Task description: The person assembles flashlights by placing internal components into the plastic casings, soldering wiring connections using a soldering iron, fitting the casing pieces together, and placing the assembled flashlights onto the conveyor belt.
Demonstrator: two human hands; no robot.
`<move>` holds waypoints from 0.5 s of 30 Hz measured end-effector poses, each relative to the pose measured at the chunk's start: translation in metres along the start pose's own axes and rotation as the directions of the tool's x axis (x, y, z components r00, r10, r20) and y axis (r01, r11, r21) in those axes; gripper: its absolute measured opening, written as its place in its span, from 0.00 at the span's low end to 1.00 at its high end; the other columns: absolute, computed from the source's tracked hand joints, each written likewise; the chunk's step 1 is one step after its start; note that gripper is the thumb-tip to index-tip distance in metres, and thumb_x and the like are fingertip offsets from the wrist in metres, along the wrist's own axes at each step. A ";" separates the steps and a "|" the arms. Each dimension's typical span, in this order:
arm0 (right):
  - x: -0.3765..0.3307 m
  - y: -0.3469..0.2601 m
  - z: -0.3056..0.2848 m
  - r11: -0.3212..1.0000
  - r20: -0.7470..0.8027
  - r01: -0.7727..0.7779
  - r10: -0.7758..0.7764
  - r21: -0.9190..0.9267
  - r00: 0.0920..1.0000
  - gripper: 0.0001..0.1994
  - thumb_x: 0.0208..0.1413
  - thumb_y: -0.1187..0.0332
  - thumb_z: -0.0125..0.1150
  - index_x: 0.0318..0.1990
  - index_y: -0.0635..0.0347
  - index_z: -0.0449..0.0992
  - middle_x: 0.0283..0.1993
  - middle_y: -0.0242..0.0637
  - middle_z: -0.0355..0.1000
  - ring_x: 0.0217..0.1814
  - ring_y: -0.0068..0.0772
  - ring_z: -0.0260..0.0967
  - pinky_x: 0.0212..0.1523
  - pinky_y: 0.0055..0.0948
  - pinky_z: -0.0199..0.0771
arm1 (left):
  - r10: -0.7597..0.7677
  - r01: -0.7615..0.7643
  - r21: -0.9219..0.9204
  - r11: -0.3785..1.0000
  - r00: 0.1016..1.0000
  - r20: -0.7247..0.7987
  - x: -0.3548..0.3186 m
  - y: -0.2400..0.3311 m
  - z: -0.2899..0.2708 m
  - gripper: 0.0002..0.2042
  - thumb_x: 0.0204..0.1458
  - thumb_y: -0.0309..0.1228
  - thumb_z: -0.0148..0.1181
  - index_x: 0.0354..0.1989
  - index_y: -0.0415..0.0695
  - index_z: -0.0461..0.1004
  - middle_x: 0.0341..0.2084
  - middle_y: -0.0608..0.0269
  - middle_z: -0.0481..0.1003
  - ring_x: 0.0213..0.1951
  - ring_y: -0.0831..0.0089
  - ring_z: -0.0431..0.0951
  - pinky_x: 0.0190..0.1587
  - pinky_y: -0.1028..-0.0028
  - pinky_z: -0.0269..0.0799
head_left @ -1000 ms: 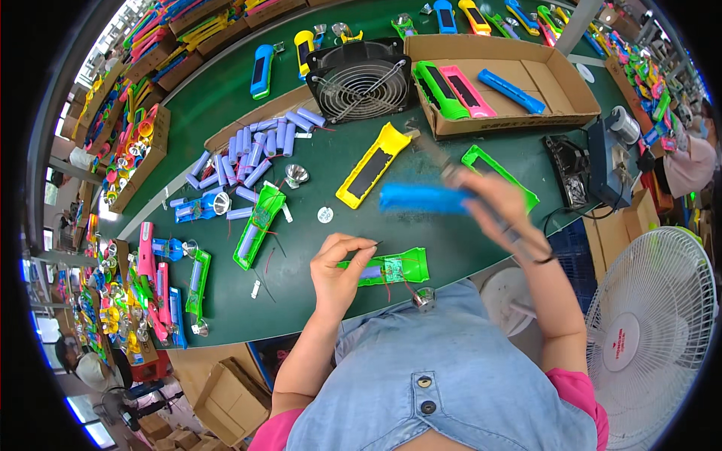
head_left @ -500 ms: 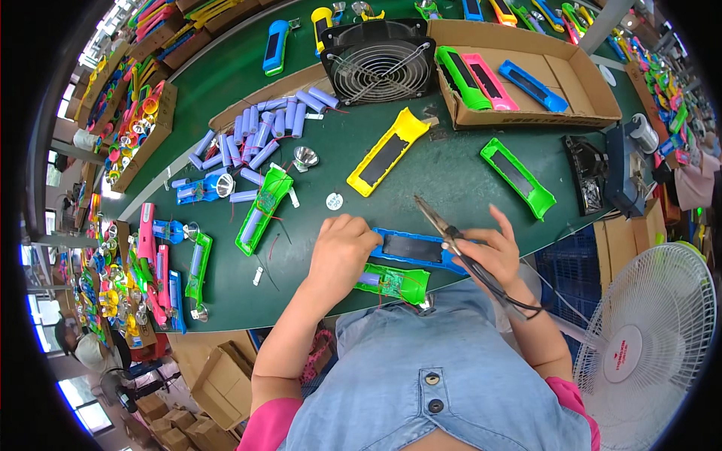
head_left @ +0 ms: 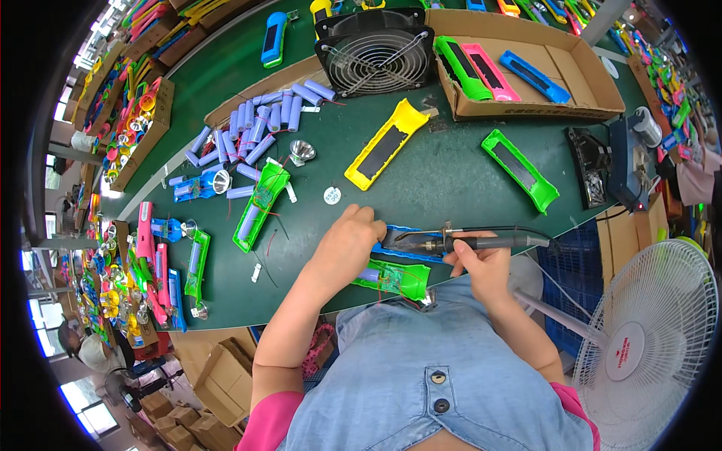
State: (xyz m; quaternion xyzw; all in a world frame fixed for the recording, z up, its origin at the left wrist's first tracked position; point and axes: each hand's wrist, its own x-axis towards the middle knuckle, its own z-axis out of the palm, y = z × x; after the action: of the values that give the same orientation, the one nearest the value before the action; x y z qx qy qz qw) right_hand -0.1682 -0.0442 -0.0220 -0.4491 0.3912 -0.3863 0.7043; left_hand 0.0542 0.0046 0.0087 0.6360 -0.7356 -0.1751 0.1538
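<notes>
Looking down past your denim shirt, you are at the near edge of a green table. Closest to you, right at that edge, lies an open green shell with a small circuit board inside. Just beyond it lies a blue shell.

Your left hand rests curled over the left end of the blue shell, fingers bent down on it, pinning it to the table. Your right hand is clenched around the dark handle of a soldering iron. The iron lies nearly level, its tip pointing left into the blue shell, just beside your left fingertips.

Half a second ago the iron slanted up across your right hand; it now lies flat, and both hands have settled lower over the shells.

Open tabletop lies just past your hands. Farther out, a yellow shell and another green shell rest well apart. To the left sit a green shell with a battery and a spread of pale purple batteries. At the far edge stand a black fan and a cardboard tray holding more shells. A white floor fan stands to your right, beyond the table's end.
</notes>
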 end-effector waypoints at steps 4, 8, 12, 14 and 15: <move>-0.002 0.001 0.002 0.998 -0.043 -0.050 0.049 -0.025 0.998 0.07 0.51 0.77 0.56 0.37 0.69 0.71 0.29 0.39 0.73 0.25 0.22 0.73 0.16 0.15 0.66 | -0.018 0.018 -0.033 0.999 1.000 0.023 0.001 0.003 -0.001 0.02 0.41 0.23 0.53 0.23 0.40 0.72 0.23 0.56 0.66 0.32 0.59 0.67 0.34 0.66 0.66; 0.002 0.001 0.005 0.991 -0.030 -0.086 0.083 -0.099 0.996 0.06 0.51 0.77 0.56 0.37 0.68 0.72 0.27 0.36 0.73 0.25 0.21 0.72 0.16 0.13 0.62 | -0.036 0.036 0.010 0.999 0.999 0.012 0.001 0.005 0.001 0.02 0.41 0.23 0.53 0.23 0.40 0.73 0.23 0.56 0.66 0.33 0.59 0.67 0.34 0.66 0.66; 0.003 0.003 0.006 0.992 -0.031 -0.063 0.059 -0.108 0.998 0.06 0.51 0.77 0.57 0.37 0.67 0.72 0.26 0.35 0.73 0.25 0.20 0.72 0.17 0.13 0.61 | -0.052 0.051 0.033 0.998 0.998 0.021 0.002 0.007 0.002 0.03 0.41 0.23 0.53 0.23 0.39 0.73 0.24 0.55 0.66 0.33 0.59 0.67 0.34 0.66 0.66; 0.003 0.004 0.006 0.992 -0.029 -0.055 0.052 -0.112 0.998 0.06 0.51 0.77 0.57 0.37 0.67 0.72 0.26 0.35 0.73 0.25 0.20 0.72 0.17 0.13 0.62 | -0.051 0.050 0.055 0.997 0.999 0.018 0.002 0.009 0.002 0.03 0.40 0.22 0.53 0.23 0.39 0.73 0.24 0.55 0.66 0.33 0.59 0.67 0.34 0.66 0.66; 0.003 0.006 0.006 0.994 -0.022 -0.042 0.040 -0.102 0.999 0.06 0.50 0.77 0.57 0.37 0.67 0.72 0.26 0.35 0.73 0.26 0.20 0.72 0.18 0.13 0.62 | -0.049 0.048 0.078 0.996 0.999 0.013 0.002 0.009 0.002 0.03 0.39 0.22 0.53 0.23 0.39 0.73 0.24 0.55 0.66 0.33 0.60 0.67 0.34 0.67 0.67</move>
State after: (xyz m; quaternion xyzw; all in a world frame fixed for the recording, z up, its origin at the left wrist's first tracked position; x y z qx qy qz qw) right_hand -0.1610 -0.0429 -0.0260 -0.4726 0.4264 -0.3556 0.6844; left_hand 0.0444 0.0043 0.0108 0.6580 -0.7272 -0.1550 0.1190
